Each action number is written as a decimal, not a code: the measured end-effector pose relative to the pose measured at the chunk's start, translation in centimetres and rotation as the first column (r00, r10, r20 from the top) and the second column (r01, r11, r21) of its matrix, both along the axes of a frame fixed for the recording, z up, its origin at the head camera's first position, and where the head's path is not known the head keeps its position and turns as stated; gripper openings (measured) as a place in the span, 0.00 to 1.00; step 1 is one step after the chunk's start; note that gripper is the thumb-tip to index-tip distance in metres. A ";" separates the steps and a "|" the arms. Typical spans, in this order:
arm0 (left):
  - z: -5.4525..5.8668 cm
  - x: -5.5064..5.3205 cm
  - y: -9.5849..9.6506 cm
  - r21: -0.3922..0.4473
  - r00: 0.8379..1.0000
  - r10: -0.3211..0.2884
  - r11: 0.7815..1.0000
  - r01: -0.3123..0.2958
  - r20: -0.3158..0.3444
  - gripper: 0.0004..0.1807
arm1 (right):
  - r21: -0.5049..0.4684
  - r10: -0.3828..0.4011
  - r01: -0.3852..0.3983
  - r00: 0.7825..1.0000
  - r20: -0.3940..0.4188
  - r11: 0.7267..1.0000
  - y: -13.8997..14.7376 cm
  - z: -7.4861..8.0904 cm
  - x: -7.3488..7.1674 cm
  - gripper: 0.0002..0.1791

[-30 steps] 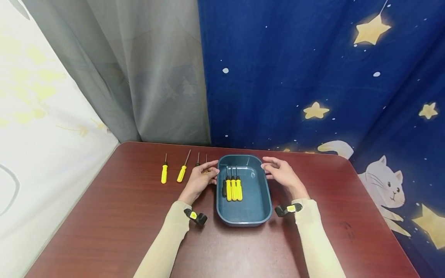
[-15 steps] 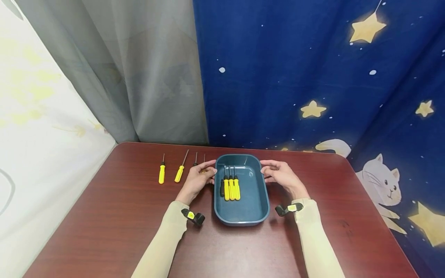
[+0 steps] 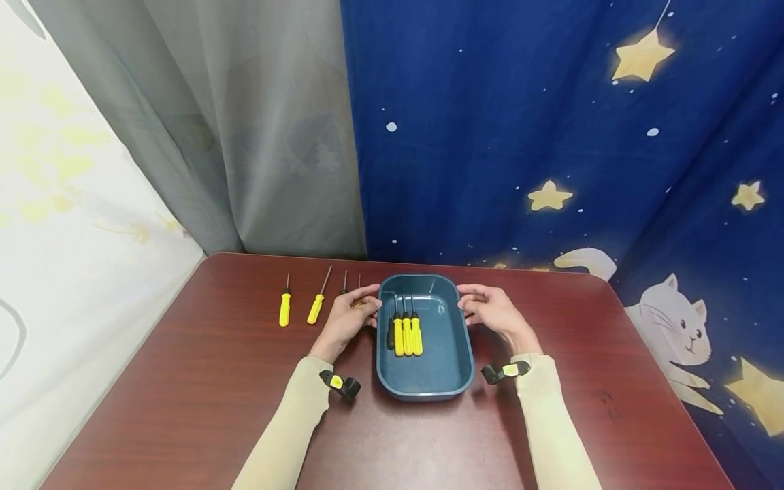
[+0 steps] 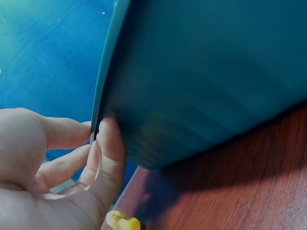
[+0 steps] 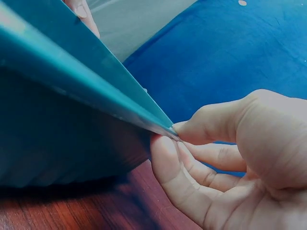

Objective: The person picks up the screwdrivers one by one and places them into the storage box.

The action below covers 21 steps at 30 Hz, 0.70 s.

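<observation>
On the counter (image 3: 184, 408), a blue tray (image 3: 437, 367) holds four screwdrivers (image 3: 407, 337); our left grip (image 3: 346, 320) and right grip (image 3: 499, 316) pinch its opposite rims. We'd best guide both sides evenly, keeping it level so nothing rolls.

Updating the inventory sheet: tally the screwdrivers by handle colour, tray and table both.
Yellow-handled screwdrivers: 5 (3 in the tray, 2 on the table)
Black-handled screwdriver: 1 (in the tray)
Partly hidden screwdrivers: 2 (handles mostly behind the left hand, colour uncertain)
Total: 8
</observation>
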<state>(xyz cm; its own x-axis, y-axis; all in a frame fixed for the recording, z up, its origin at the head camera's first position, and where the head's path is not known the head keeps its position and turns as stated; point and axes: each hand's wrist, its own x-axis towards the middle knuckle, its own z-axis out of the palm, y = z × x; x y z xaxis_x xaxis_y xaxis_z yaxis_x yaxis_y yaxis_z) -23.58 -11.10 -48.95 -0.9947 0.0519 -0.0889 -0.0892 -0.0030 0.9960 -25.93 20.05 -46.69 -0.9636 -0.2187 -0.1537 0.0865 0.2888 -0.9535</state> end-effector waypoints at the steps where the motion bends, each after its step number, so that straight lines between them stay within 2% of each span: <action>1: 0.0 0.0 0.0 -0.012 1.000 -0.002 1.000 0.002 -0.002 0.23 | 0.000 -0.001 0.001 1.000 0.001 1.000 0.1 0.0 0.0 0.25; 5: 0.1 -0.1 0.1 -0.074 1.000 -0.004 0.997 0.004 -0.007 0.22 | -0.002 -0.003 0.003 1.000 0.011 1.000 0.2 -0.1 0.0 0.25; 9: 0.8 -0.2 -0.3 -0.151 1.000 0.007 0.988 -0.011 -0.028 0.20 | -0.015 0.012 -0.012 1.000 0.007 1.000 0.0 -0.1 0.0 0.26; 12: 1.6 -0.4 -0.8 -0.231 0.998 -0.014 0.973 -0.001 -0.062 0.20 | -0.018 0.010 -0.010 1.000 0.003 1.000 -0.1 0.1 0.0 0.26; 16: 2.5 -0.8 -1.7 -0.345 0.992 -0.055 0.939 0.013 -0.111 0.21 | -0.016 0.002 -0.002 1.000 0.000 1.000 -0.3 0.4 0.2 0.25; 21: 3.0 -1.2 -3.0 -0.476 0.984 -0.077 0.880 -0.010 -0.162 0.20 | -0.020 -0.001 0.001 1.000 0.006 1.000 -0.3 0.5 0.2 0.26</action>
<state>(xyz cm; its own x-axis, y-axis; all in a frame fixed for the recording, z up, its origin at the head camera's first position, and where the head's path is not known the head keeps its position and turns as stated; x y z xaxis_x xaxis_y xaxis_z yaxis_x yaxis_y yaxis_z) -24.73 -14.06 -45.91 -0.9950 0.0800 0.0592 0.0901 0.4719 0.8771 -25.73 19.71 -46.21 -0.9630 -0.2206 -0.1551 0.0927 0.2694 -0.9586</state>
